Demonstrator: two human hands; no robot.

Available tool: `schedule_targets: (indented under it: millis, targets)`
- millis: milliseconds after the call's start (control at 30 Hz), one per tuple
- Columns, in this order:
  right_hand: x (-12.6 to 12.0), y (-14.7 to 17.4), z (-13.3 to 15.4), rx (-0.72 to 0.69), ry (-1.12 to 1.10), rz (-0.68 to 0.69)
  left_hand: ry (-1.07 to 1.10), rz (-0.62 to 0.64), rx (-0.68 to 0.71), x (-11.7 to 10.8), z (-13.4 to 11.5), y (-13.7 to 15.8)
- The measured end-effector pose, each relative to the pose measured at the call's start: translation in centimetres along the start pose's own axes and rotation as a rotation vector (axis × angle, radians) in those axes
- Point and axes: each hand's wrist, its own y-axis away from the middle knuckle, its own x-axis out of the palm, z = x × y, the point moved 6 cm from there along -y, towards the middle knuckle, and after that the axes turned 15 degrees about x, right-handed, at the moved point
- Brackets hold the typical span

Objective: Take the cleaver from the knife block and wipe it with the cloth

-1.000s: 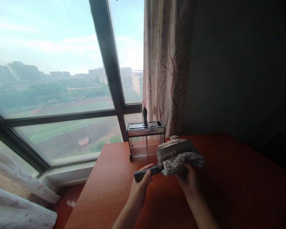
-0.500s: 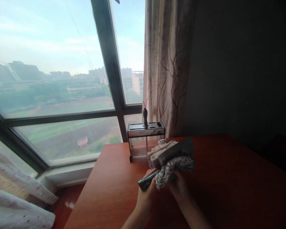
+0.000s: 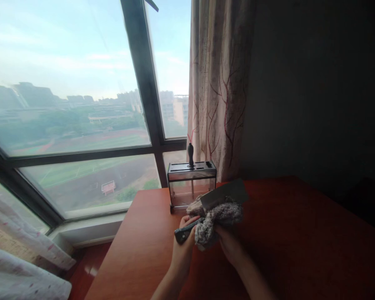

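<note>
A cleaver with a broad grey blade (image 3: 227,193) is held above the table, tilted up to the right. My left hand (image 3: 185,238) is closed around its dark handle (image 3: 183,233). A fuzzy grey-and-white cloth (image 3: 220,218) is folded about the blade's lower side, with a paler part showing behind the blade. My right hand (image 3: 227,241) is under the cloth and grips it; most of its fingers are hidden. Just behind stands a clear-sided knife block (image 3: 192,171) with a black top frame. One dark handle (image 3: 190,155) sticks up out of its top.
The reddish-brown wooden table (image 3: 143,237) lies beneath both hands. Beyond its left and far edges are large windows with dark frames (image 3: 156,129). A patterned curtain (image 3: 220,91) hangs behind the knife block, and a pale curtain (image 3: 25,266) is at lower left. The right side is dark.
Both hands, the cleaver and the cloth have shifted a little to the left. The cloth looks more bunched around the blade. The knife block stays in place.
</note>
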Motion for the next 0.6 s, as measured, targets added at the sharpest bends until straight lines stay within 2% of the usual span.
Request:
schedule_targets:
  millis: [133, 300, 467, 600]
  targets:
    - [-1.4, -0.2, 1.0, -0.038, 0.010, -0.052, -0.038, 0.032, 0.052, -1.2, 0.0, -0.8]
    - [-3.2, -0.1, 2.8, 0.036, -0.231, -0.087, -0.084, -0.033, 0.089, -3.3, -0.3, -1.7]
    - [-4.7, 0.7, 5.2, -0.051, -0.507, -0.070, -0.071, -0.002, -0.020, -2.2, -0.5, -1.2]
    - [-4.5, 0.9, 4.9, -0.058, -0.529, -0.053, -0.038, -0.057, -0.089, -1.1, 0.0, -0.1]
